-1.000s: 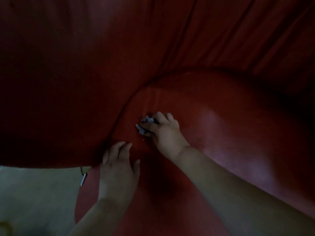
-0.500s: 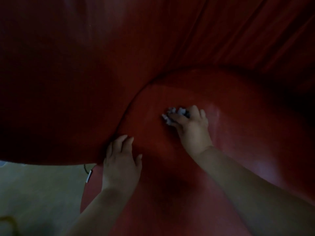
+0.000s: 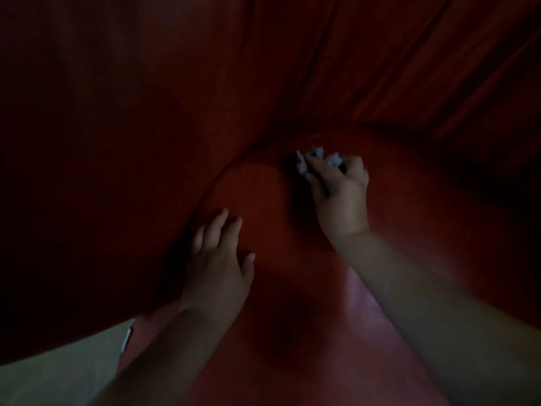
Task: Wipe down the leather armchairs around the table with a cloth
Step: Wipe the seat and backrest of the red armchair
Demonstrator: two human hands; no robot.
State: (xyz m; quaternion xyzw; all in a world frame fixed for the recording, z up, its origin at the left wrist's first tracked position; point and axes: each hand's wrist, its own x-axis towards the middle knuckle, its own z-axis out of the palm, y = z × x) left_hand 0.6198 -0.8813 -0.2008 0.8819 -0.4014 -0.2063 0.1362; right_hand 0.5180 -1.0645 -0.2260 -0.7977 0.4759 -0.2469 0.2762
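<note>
While my right hand (image 3: 339, 194) gripped the balled cloth (image 3: 317, 161) against the seat (image 3: 409, 230), its fingers curled round it, the crease (image 3: 234, 165) lay just left of the cloth. My left hand (image 3: 218, 268) rested flat, fingers straight, beside that crease, nearer me. Dim light hid the backrest (image 3: 380, 68); most of the cloth sat under my fingers.

Single head-worn view, angled forward and down, very close over the red armchair (image 3: 395, 259) seat. Wide-angle, dim. Both forearms entering from the bottom edge.
</note>
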